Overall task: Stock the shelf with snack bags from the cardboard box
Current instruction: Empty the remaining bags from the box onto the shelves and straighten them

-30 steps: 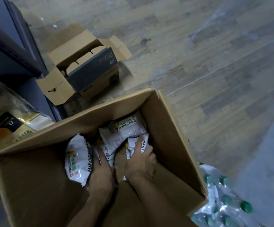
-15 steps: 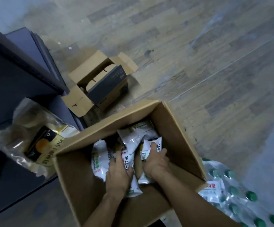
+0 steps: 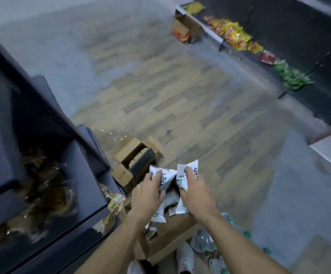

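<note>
The snack bags are white foil-like packets with bold dark lettering and touches of red and green print; the left hand (image 3: 147,196) is closed around one snack bag (image 3: 163,181), and just beside it the right hand (image 3: 197,196) is closed around another white packet (image 3: 188,175), both raised above the cardboard box (image 3: 172,232), whose brown wall shows beneath the forearms with more pale packets lying in and around it. At the far left stands a dark shelf unit (image 3: 77,175), its tiers jutting toward the hands and carrying blurred brownish packaged goods (image 3: 48,194); a clear-wrapped package with a yellow label (image 3: 114,203) sits at its lower edge, close to the left wrist. Between the shelf and the held bags, a smaller open carton (image 3: 135,163) with a dark insert rests on the floor. Beyond it the wood-plank floor (image 3: 180,99) lies wide and bare. To the lower right, a shrink-wrapped pack of green-capped bottles (image 3: 216,246) crowds the box's side. At the upper right, well apart, another dark shelf (image 3: 299,36) holds yellow, red and green bags (image 3: 234,34), with a cardboard box with orange print (image 3: 186,30) at its near end.
</note>
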### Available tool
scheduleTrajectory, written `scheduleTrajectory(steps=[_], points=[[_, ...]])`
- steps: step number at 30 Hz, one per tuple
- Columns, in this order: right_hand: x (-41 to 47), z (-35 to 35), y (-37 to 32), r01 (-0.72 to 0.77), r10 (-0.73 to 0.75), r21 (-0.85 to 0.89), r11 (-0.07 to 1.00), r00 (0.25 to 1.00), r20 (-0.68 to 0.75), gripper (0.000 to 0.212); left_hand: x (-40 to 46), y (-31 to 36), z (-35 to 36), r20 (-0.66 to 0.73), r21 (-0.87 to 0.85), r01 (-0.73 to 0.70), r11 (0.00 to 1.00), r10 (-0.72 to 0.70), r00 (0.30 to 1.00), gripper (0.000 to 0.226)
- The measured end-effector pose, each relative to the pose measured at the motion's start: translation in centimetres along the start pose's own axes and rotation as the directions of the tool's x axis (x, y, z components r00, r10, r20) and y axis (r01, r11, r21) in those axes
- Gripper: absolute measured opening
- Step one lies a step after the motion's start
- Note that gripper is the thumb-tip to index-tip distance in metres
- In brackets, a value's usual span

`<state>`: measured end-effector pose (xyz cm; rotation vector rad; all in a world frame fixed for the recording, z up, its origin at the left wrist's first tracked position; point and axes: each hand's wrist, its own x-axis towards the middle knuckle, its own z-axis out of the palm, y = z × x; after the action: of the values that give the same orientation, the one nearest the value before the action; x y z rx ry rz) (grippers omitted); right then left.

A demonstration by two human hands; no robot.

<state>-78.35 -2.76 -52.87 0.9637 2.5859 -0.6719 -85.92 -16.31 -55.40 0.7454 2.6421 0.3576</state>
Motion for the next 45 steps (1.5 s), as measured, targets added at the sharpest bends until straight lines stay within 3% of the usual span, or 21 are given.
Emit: scheduleTrajectory(steps=[5, 9, 18, 24, 31, 39, 45], points=[[-4.9, -12.4, -4.0, 0.014, -0.007, 0.024, 1.0, 0.966, -0.257, 0.055, -1.1, 6.1, -13.1, -0.198, -0.015, -0.142, 0.99, 0.137, 0.971, 0.042], [-8.7, -22.1, -6.6, 0.125, -0.09, 0.044, 0.991, 0.879, -0.469, 0.05, -2.9, 10.2, -23.0, -0.355, -0.001, -0.173, 0.985, 0.162, 0.921, 0.042], [-19.9, -35.5, -10.9, 0.324, -0.279, -0.035, 0.945, 0.751, -0.599, 0.051, -13.9, 16.0, -38.5, -0.646, 0.093, -0.13, 0.987, 0.159, 0.746, 0.042], [-27.0, -36.3, -14.9, 0.501, -0.415, -0.049, 0.864, 0.654, -0.633, 0.055, -23.7, 14.8, -43.5, -0.742, 0.099, -0.031, 0.995, 0.095, 0.663, 0.041], [-35.9, -34.4, -24.6, 0.713, -0.579, -0.047, 0.699, 0.527, -0.622, 0.049, -36.0, 7.0, -49.3, -0.845, 0.063, 0.214, 0.975, -0.062, 0.532, 0.049], [-45.2, -33.2, -37.1, 0.805, -0.704, -0.139, 0.576, 0.403, -0.585, 0.041, -48.1, -3.3, -58.3, -0.932, -0.071, 0.42, 0.905, -0.211, 0.296, 0.042], [-48.6, -30.5, -44.0, 0.829, -0.706, -0.116, 0.548, 0.384, -0.595, 0.035, -51.2, -10.1, -61.0, -0.945, -0.033, 0.477, 0.878, -0.183, 0.27, 0.046]])
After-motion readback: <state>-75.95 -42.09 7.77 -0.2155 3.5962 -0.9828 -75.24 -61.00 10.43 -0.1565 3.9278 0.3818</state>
